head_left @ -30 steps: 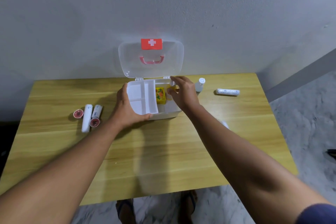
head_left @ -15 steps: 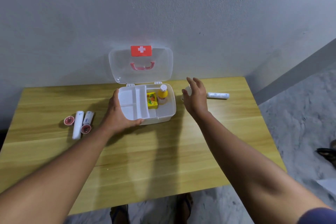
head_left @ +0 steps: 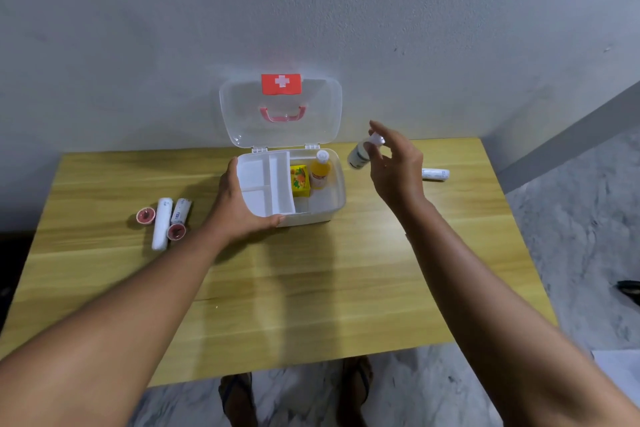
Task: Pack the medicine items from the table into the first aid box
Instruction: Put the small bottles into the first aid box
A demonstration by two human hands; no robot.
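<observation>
Pale wood is most of what I get on my feed: a table (head_left: 311, 288) set against a grey wall, with the box (head_left: 337, 208) at its far middle. The clear lid (head_left: 242, 114) stands upright and open, with its red cross label at the top and a pink handle under it. The left hand (head_left: 239, 204) grips the box at its near left corner, thumb curled along the front rim and palm against the left wall. A white divided tray (head_left: 259, 184) fills the left half of the box. In the right half a yellow carton (head_left: 300, 177) stands just beside the tray, and an orange bottle (head_left: 319, 172) stands upright against the carton's right side. The right hand (head_left: 398, 170) is raised just right of the box, off the table, and pinches a white bottle (head_left: 358, 156) by its cap, so the bottle hangs tilted with its base toward the box. I cannot read its label. Behind that hand a bandage roll (head_left: 435, 174) lies on the table, well apart from the box. Left of the box lie a long white roll (head_left: 162, 224) and a shorter roll (head_left: 180, 211), touching side by side, with one red disc (head_left: 145, 216) just left of them and a second disc (head_left: 176, 231) at the shorter roll's near end.
</observation>
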